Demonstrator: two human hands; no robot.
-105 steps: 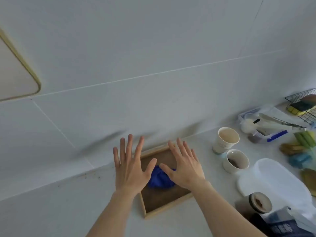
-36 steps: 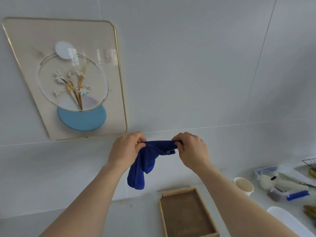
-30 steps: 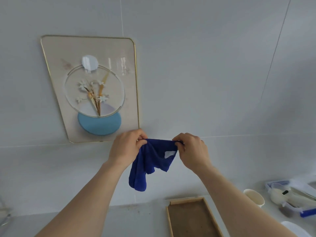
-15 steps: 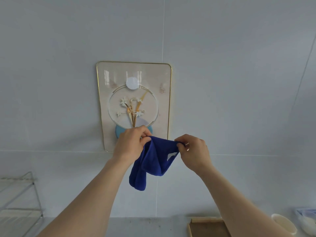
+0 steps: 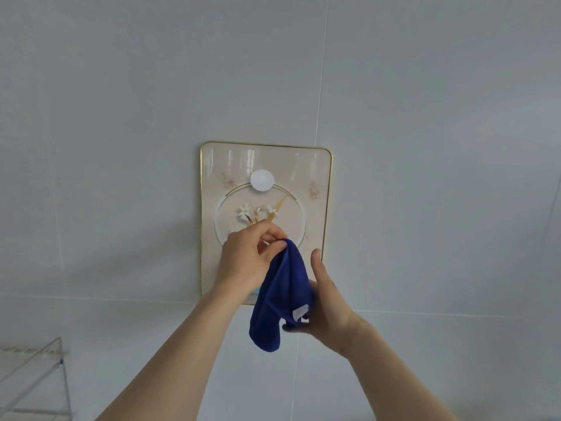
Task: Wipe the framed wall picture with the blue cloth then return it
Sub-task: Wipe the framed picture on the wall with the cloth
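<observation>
Blue cloth (image 5: 283, 294) in front of framed picture (image 5: 265, 183); I see left hand (image 5: 247, 258) pinching its top, right hand (image 5: 326, 309) fingers gripping its lower part.

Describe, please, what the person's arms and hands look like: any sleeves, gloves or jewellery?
Both forearms are bare as far as the picture shows, with no sleeves. The left hand and right hand wear no gloves, and no rings, watch or bracelets show.

I count two hands, a left hand (image 5: 246, 259) and a right hand (image 5: 329, 302), plus one blue cloth (image 5: 280, 296) with one white tag (image 5: 300, 312). One framed picture (image 5: 315, 177) on the wall, one white disc (image 5: 262, 180) on it. One wire rack (image 5: 33, 378) at lower left.
</observation>
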